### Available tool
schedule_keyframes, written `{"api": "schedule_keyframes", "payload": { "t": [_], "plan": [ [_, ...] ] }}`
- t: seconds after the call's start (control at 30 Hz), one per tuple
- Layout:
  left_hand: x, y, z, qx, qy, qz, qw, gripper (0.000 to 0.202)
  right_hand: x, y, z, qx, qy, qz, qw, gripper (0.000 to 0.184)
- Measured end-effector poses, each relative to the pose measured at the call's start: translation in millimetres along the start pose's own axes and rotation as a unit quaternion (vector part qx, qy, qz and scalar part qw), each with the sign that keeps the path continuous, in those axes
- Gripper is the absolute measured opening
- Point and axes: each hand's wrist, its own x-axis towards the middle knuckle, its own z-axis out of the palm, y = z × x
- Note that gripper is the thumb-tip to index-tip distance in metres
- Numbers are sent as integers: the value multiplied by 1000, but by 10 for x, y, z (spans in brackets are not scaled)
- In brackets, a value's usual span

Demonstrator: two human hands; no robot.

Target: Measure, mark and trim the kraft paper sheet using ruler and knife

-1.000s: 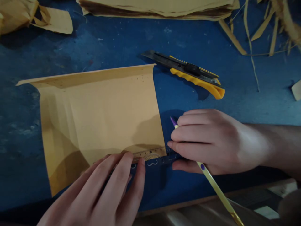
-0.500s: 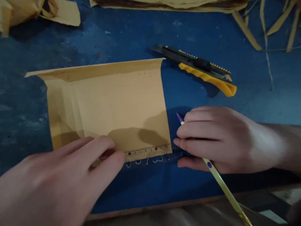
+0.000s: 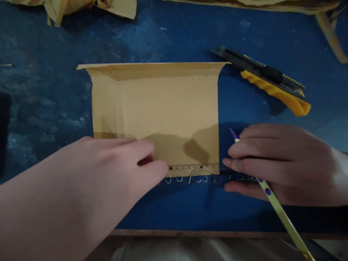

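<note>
A sheet of brown paper [image 3: 168,108] lies before me, its far edge folded up and pencil ticks near both far corners. Along its near edge lies a clear plastic ruler [image 3: 185,170] with cut-out shapes, partly on the paper and partly over the blue surface. My left hand [image 3: 116,170] is closed, thumb and fingers gripping the ruler's left part, which they hide. Just beyond the paper's right edge, my right hand [image 3: 282,163] holds a pale pencil [image 3: 280,210] with purple dots, its purple tip pointing away. The fingers of that hand also rest at the ruler's right end.
A yellow and black utility knife [image 3: 272,79] lies right of the paper's far corner. Crumpled brown paper [image 3: 89,9] and a stack of brown paper [image 3: 258,4] are at the back, with a paper strip [image 3: 330,36] at far right. The blue table's front edge [image 3: 203,235] runs below.
My view has turned, so paper, knife and hands sit farther right and the paper looks straighter. Both hands stay at the ruler, the pencil still in the right one.
</note>
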Motion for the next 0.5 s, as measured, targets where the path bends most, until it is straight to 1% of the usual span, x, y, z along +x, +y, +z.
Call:
{"api": "schedule_keyframes", "payload": {
  "t": [0.17, 0.3, 0.43, 0.5],
  "plan": [
    [9, 6, -13, -15, -10, -13, 1000, 23, 1, -3, 7, -2, 4, 3, 1000, 12],
    [6, -10, 3, -35, -14, -18, 999, 25, 10, -4, 5, -3, 3, 5, 1000, 14],
    [-6, -27, 6, -28, 3, -9, 1000, 28, 8, -3, 10, -9, 8, 4, 1000, 14],
    [-28, -32, 7, -14, 33, -31, 999, 27, 6, -3, 12, -13, 11, 1, 1000, 15]
  ]
}}
